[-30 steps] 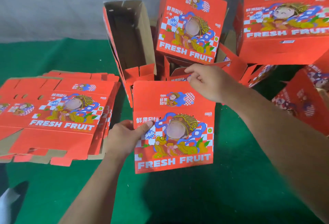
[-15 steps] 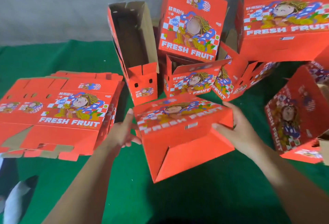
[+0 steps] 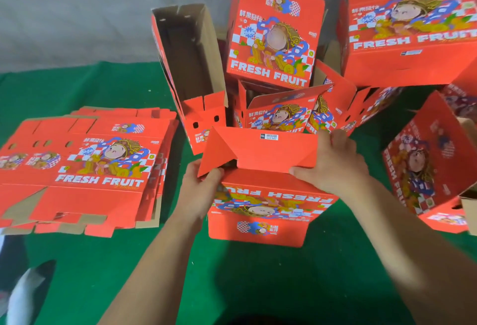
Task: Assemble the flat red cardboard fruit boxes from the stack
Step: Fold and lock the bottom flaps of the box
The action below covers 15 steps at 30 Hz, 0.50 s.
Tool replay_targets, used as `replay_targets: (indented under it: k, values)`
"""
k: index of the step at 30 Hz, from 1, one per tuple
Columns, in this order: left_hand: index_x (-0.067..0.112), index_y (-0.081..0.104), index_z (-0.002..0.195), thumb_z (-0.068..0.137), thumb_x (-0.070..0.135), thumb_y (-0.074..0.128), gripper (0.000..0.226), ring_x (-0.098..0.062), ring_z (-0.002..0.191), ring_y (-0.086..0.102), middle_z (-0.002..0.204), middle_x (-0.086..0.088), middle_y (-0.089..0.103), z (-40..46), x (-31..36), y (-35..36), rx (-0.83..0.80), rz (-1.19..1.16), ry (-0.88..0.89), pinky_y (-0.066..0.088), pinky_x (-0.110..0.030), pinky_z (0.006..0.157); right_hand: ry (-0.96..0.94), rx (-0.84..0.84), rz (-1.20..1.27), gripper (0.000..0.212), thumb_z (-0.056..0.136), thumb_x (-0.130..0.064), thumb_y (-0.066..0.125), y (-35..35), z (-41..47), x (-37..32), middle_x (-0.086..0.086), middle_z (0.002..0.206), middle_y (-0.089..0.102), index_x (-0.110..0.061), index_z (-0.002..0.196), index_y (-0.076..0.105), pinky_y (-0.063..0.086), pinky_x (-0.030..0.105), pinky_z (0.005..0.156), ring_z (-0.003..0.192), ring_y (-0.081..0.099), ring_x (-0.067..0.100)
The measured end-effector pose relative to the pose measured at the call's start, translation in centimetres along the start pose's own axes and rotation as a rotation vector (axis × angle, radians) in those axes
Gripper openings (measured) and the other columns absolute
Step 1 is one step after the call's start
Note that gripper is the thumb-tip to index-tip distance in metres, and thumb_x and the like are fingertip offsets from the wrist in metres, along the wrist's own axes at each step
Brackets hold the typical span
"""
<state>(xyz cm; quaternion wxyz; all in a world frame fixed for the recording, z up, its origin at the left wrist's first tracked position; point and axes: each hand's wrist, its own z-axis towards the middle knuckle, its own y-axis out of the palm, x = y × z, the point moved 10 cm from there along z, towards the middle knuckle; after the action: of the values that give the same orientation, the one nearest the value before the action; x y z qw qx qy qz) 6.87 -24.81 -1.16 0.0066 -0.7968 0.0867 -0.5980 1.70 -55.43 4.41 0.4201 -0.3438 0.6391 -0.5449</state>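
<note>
A red fruit box [image 3: 260,211] is held upside down in the middle, its "FRESH FRUIT" print inverted toward me. Its plain red bottom flaps [image 3: 260,151] face up and away. My left hand [image 3: 200,188] grips the left corner, under a triangular folded flap. My right hand [image 3: 333,162] presses on the right end of the large bottom flap. The stack of flat red boxes [image 3: 85,164] lies on the left on the green cloth.
Several assembled red boxes are piled behind and to the right, among them an open one [image 3: 191,66] showing its brown inside, and a tilted one [image 3: 433,169] at the right. Green cloth [image 3: 258,286] covers the floor; a grey wall [image 3: 77,9] stands behind.
The box was upright with its print facing me; both hands tipped it over, bottom flaps up. My right hand moved from the top edge to the bottom flap.
</note>
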Motion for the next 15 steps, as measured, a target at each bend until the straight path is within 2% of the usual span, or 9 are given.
replay_targets:
  k: [1, 3, 5, 7, 8, 10, 12, 13, 15]
  values:
    - [0.019, 0.052, 0.126, 0.096, 0.021, 0.067, 0.034, -0.009, 0.057, 0.07, 0.087, -0.019, 0.073, 0.1, -0.1, 0.3, -0.016, 0.016, 0.005, 0.046, -0.011, 0.048, -0.032, 0.013, -0.075, 0.104, 0.075, -0.074, 0.074, -0.1, 0.6, -0.7, 0.011, 0.15, 0.026, -0.018, 0.147, 0.025, 0.045, 0.052, 0.104, 0.137, 0.036, 0.038]
    - [0.018, 0.048, 0.131, 0.096, 0.021, 0.07, 0.041, -0.008, 0.064, 0.073, 0.094, -0.01, 0.073, 0.1, -0.4, 0.9, -0.039, 0.049, 0.021, 0.051, -0.015, 0.056, -0.076, -0.039, -0.117, 0.097, 0.082, -0.068, 0.073, 0.7, 1.7, -1.6, 0.008, 0.152, 0.025, -0.018, 0.149, 0.024, 0.046, 0.051, 0.104, 0.137, 0.034, 0.037]
    - [0.019, 0.046, 0.134, 0.095, 0.026, 0.072, 0.047, -0.021, 0.082, 0.077, 0.109, -0.009, 0.073, -0.1, -0.4, 1.3, -0.048, 0.021, 0.038, 0.056, -0.027, 0.071, -0.068, -0.097, -0.076, 0.097, 0.087, -0.061, 0.073, 1.7, 2.4, -1.6, 0.006, 0.152, 0.022, -0.024, 0.155, 0.014, 0.048, 0.053, 0.1, 0.137, 0.035, 0.038]
    - [0.02, 0.045, 0.136, 0.084, 0.039, 0.073, 0.062, -0.032, 0.087, 0.076, 0.115, -0.008, 0.073, 0.0, -0.3, 1.4, -0.049, 0.0, 0.045, 0.057, -0.037, 0.083, -0.089, -0.131, -0.023, 0.103, 0.09, -0.059, 0.07, 2.4, 2.6, -1.4, 0.005, 0.159, 0.012, -0.036, 0.16, -0.002, 0.045, 0.057, 0.105, 0.142, 0.03, 0.043]
    - [0.021, 0.044, 0.137, 0.08, 0.044, 0.071, 0.068, -0.032, 0.087, 0.076, 0.115, -0.007, 0.073, 0.1, -0.1, 1.5, -0.053, -0.001, 0.042, 0.055, -0.036, 0.083, -0.115, -0.166, 0.025, 0.105, 0.091, -0.059, 0.068, 2.8, 2.5, -1.2, 0.0, 0.164, 0.004, -0.043, 0.161, -0.009, 0.039, 0.059, 0.113, 0.149, 0.02, 0.045]
    - [0.022, 0.044, 0.14, 0.086, 0.045, 0.073, 0.065, -0.027, 0.086, 0.077, 0.117, -0.003, 0.073, 0.2, 0.0, 1.6, -0.071, 0.003, 0.058, 0.054, -0.03, 0.074, -0.154, -0.243, 0.208, 0.102, 0.09, -0.069, 0.061, 3.4, 2.2, -0.9, -0.012, 0.17, -0.012, -0.055, 0.157, -0.014, 0.016, 0.061, 0.124, 0.157, -0.007, 0.039]
    - [0.024, 0.041, 0.142, 0.099, 0.036, 0.069, 0.052, -0.017, 0.087, 0.077, 0.124, 0.001, 0.069, 0.4, -0.1, 1.5, -0.068, -0.036, 0.088, 0.055, -0.019, 0.065, -0.148, -0.236, 0.413, 0.088, 0.084, -0.081, 0.05, 2.5, 2.0, -0.6, -0.019, 0.17, -0.011, -0.064, 0.155, 0.0, 0.002, 0.059, 0.125, 0.158, -0.019, 0.027]
    - [0.026, 0.038, 0.145, 0.102, 0.034, 0.065, 0.052, -0.01, 0.089, 0.076, 0.126, 0.003, 0.067, 0.5, -0.3, 1.4, -0.06, -0.058, 0.093, 0.054, -0.014, 0.063, -0.161, -0.153, 0.435, 0.078, 0.086, -0.079, 0.048, 1.5, 1.8, -0.7, -0.017, 0.17, -0.004, -0.062, 0.154, 0.013, 0.003, 0.06, 0.124, 0.158, -0.014, 0.026]
    - [0.032, 0.039, 0.149, 0.103, 0.037, 0.06, 0.05, 0.002, 0.091, 0.074, 0.124, 0.009, 0.068, 0.8, -0.7, 1.3, -0.054, -0.079, 0.093, 0.052, -0.007, 0.064, -0.309, 0.16, 0.203, 0.057, 0.092, -0.067, 0.05, -1.1, 0.3, -2.5, 0.002, 0.158, 0.029, -0.04, 0.142, 0.048, 0.023, 0.061, 0.119, 0.148, 0.02, 0.034]
